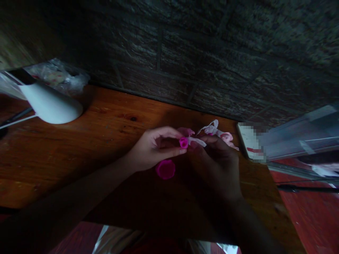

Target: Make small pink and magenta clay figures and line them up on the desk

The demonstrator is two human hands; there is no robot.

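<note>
Between the thumb and fingers of my left hand (150, 148) is a small rolled magenta flower (183, 142), its spiral end facing me. My right hand (218, 160) is closed in a pinch at the end of a thin white strip (197, 141) that runs out from the flower's right side. A magenta petal-like disc (165, 169) lies on the table just below my left hand. Behind my fingers sits a pink petal-like piece (186, 132). Crumpled pink and white pieces (225, 137) rest beyond my right hand.
The wooden table (111, 134) meets a dark brick wall (169, 56) at the back. On the left stand a white cone-shaped object (53, 104) and a clear plastic bag (63, 76). A white box-like item (250, 141), partly pixelated, is near the right edge beside a translucent panel (299, 134).
</note>
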